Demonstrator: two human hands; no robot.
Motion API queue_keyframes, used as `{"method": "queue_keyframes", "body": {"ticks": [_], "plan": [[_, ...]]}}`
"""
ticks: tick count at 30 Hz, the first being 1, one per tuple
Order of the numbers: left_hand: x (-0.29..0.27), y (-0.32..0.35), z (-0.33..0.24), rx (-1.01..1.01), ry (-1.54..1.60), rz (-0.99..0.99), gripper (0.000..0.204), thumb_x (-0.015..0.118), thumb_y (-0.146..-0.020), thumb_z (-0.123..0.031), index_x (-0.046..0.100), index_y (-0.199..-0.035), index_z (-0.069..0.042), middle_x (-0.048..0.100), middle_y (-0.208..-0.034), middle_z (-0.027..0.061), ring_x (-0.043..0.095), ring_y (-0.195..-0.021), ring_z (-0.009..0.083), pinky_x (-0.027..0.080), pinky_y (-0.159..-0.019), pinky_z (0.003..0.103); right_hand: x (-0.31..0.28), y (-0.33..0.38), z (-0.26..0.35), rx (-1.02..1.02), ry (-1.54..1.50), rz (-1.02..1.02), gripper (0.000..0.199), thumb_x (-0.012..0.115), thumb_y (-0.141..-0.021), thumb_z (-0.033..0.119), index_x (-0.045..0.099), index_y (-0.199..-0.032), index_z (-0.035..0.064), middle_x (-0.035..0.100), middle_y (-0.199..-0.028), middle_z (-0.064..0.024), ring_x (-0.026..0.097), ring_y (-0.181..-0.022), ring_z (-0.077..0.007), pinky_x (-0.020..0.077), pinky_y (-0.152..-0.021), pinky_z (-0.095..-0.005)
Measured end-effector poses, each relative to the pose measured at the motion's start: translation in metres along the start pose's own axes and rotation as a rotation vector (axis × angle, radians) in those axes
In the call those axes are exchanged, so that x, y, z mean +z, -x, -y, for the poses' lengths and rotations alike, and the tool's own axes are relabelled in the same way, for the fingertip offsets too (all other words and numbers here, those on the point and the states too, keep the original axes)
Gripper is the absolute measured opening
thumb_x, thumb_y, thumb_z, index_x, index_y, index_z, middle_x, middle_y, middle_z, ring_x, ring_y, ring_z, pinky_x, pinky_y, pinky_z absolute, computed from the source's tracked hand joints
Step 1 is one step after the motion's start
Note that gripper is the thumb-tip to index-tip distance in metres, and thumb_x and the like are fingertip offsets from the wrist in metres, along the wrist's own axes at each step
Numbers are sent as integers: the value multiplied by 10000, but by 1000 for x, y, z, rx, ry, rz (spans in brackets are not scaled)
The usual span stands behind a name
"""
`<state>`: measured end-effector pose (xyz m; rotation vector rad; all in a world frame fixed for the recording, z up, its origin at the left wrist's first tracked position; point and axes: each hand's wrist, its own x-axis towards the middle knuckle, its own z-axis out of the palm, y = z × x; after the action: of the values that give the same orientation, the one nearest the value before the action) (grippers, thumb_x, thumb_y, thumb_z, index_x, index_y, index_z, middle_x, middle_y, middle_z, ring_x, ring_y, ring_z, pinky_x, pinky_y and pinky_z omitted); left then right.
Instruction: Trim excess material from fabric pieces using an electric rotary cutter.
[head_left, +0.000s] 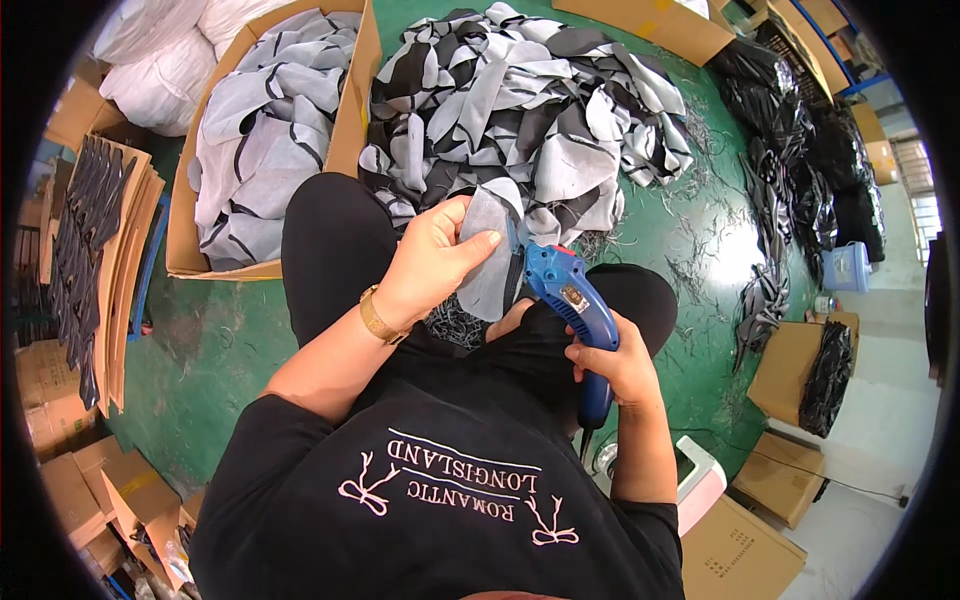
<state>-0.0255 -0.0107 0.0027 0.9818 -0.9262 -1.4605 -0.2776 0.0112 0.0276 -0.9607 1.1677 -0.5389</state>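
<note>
Gray cloth piece (487, 280): at 12 o'clock from the black shirt (450, 540), pinched in the left hand (432, 262).
Blue cutter (583, 310): gripped by the right hand (620, 362), its head at the cloth's 3 o'clock edge.
Trouble: the left hand is close, so a slip might cut it; floppy cloth might jam the blades.
Cardboard box (352, 125): at 10 o'clock, full of gray-and-black pieces (270, 150).

Bulging white sacks (165, 85) upper left; black plastic bags (843, 150) at right, pale blue bucket (848, 268) nearby.
</note>
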Motion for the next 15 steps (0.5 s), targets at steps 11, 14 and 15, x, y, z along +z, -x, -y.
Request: {"method": "queue_keyframes", "body": {"ticks": [11, 14, 15], "plan": [[1, -2, -3, 1, 66, -22, 250, 624, -868, 1, 572, -1111, 12, 652, -1014, 43, 604, -884, 83, 480, -822, 240, -8, 5, -6, 6, 13, 48, 368, 718, -699, 26, 576, -1031, -47, 605, -822, -78, 574, -583, -140, 482, -528, -280], [3, -2, -3, 0, 92, -34, 264, 625, -861, 13, 569, -1119, 12, 654, -1013, 49, 609, -887, 84, 485, -821, 238, -4, 5, -4, -19, 16, 15, 362, 703, -684, 5, 571, -1015, -52, 595, -795, -80, 569, -566, -149, 482, -513, -278], [5, -2, -3, 5, 112, -36, 272, 625, -859, 17, 567, -1125, 13, 655, -1012, 52, 611, -887, 83, 488, -821, 237, -4, 5, -4, -27, 31, 4, 361, 691, -665, -12, 565, -1001, -57, 585, -773, -82, 565, -548, -157, 482, -497, -276]]}}
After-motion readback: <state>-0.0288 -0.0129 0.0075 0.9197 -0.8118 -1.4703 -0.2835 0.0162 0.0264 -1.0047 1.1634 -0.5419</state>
